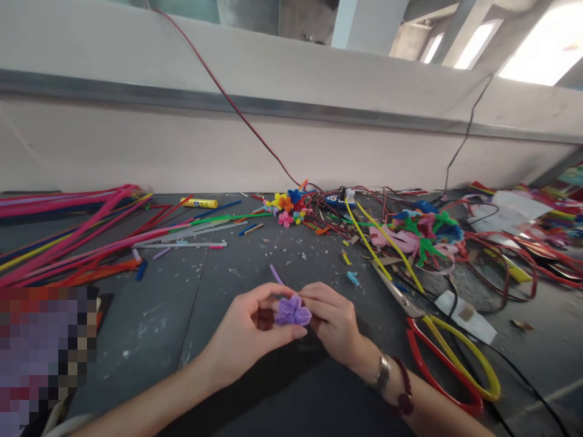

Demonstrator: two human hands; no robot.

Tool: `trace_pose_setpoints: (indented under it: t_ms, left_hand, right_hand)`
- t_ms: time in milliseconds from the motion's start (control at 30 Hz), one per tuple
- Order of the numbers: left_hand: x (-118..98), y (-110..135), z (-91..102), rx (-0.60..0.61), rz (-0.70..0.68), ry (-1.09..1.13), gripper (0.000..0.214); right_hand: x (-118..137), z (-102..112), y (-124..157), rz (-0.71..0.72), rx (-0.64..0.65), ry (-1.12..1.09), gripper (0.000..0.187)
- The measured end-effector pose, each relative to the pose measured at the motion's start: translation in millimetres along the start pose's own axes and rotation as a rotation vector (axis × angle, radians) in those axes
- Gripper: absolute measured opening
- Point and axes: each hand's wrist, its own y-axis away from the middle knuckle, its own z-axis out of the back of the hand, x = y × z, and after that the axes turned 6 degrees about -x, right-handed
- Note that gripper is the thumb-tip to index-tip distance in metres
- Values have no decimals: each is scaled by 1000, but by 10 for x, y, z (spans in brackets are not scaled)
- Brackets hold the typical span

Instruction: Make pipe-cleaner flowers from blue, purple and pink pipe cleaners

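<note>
A purple pipe-cleaner flower [293,311] is held between my two hands above the dark table. My left hand [248,325] is closed round its left side, thumb below and index finger above. From the right, my right hand [330,315] pinches the flower's edge with its fingertips. A short purple stem [276,275] sticks up behind the fingers, and its lower end is hidden by them. Large scissors [407,303] with red and yellow handles lie to the right of my right hand. Beyond the hands sits a cluster of small colourful pipe-cleaner flowers [286,206].
Long pipe cleaners [91,243] spread over the left side, near a yellow glue stick [199,203]. Tangled red-black wires [505,273] and a green and pink pipe-cleaner pile [423,233] lie at right. A white wall [182,145] bounds the table's back.
</note>
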Motion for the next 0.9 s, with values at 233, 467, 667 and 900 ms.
trace_pose_setpoints:
  t_ms: [233,467,667,900]
  left_hand:
    - [88,-102,162,73,40,9,40]
    - [317,-56,92,219,33,-225,27]
    - [377,-55,119,253,5,-266,26]
    - [413,-87,139,275,-25,-290,24]
  right_hand:
    - [164,218,-257,87,-175,184,20]
    - [-398,577,-666,132,-35,467,31]
    - [-1338,515,-1457,-86,20,603,42]
    - [-1283,577,-1152,-194,119,636,42]
